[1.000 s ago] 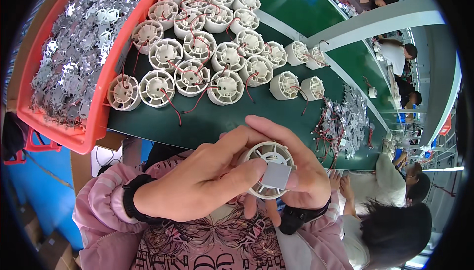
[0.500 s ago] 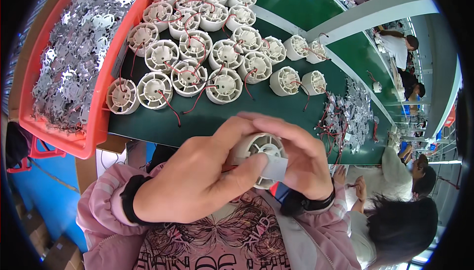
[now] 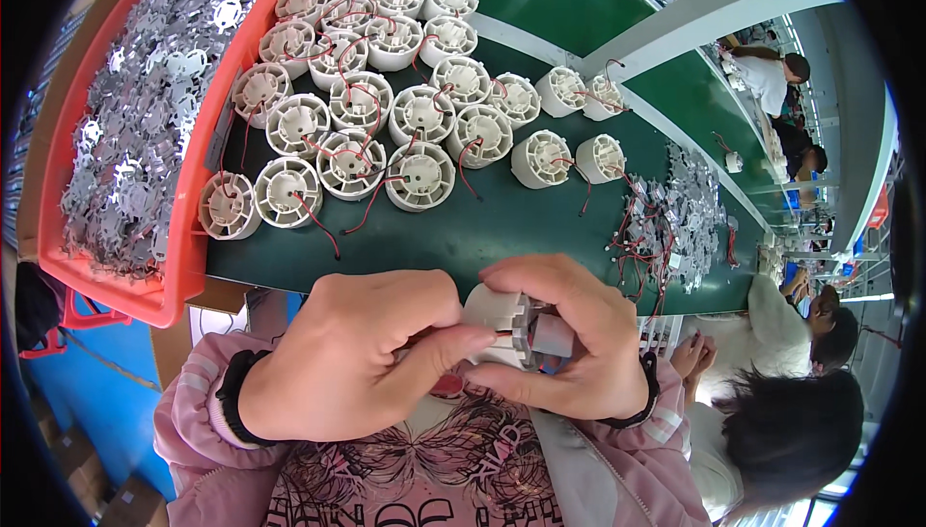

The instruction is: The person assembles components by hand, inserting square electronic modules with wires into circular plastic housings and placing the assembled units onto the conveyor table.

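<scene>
The green table (image 3: 434, 243) is stretching ahead of you; the red bin (image 3: 188, 209) is resting at its left, holding metal plates (image 3: 149, 112).
White housings (image 3: 422, 176) are sitting in rows on it; your left hand (image 3: 352, 349) is grasping another white housing (image 3: 492, 311), turned sideways before your chest; your right hand (image 3: 593, 349) is gripping its slotted end; a grey square piece (image 3: 553, 335) is showing at that end.
</scene>
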{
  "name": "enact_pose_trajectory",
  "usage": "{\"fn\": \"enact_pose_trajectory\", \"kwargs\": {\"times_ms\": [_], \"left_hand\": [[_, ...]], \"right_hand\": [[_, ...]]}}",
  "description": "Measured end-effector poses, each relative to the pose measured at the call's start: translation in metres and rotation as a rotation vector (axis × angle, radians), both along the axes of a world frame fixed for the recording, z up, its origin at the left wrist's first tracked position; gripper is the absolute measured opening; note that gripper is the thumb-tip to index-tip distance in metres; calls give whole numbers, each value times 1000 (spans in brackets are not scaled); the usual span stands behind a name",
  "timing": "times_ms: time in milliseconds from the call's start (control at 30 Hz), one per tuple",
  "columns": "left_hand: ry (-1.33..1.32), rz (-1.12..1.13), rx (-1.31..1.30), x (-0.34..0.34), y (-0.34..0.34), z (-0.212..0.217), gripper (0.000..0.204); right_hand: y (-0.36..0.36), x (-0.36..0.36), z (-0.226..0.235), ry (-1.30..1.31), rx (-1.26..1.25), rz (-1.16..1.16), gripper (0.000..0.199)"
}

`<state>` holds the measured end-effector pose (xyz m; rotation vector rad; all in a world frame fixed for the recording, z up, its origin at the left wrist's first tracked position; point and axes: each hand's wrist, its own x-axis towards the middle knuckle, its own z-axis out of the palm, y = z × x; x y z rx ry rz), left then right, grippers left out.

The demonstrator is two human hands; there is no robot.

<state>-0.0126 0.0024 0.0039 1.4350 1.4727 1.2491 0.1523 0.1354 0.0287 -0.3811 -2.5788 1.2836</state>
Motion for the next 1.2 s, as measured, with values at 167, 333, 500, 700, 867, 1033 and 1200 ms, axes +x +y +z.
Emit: {"fn": "enact_pose_trajectory", "kwargs": {"times_ms": [167,333,500,700,867,1033,1200], "left_hand": [[24,71,69,0,4,-6,14],[89,349,364,-2,16,-5,15],[-499,-120,550,-7,25,24,28],[-985,-817,556,15,34,33,32],[-1092,-971,583,15,46,42,37],[-1251,-1023,601,22,57,42,37],[-1390,-1064,622,35,65,35,38]], "right_hand": [[5,0,7,-11,68,36,59],[42,-16,44,41,236,116,56],[115,-72,55,155,259,-242,49],[263,-155,-16,-377,612,-378,53],[295,-174,-49,-698,795,-157,59],[322,-189,-4,-237,499,-225,54],[383,-240,26,-218,787,-294,50]]}}
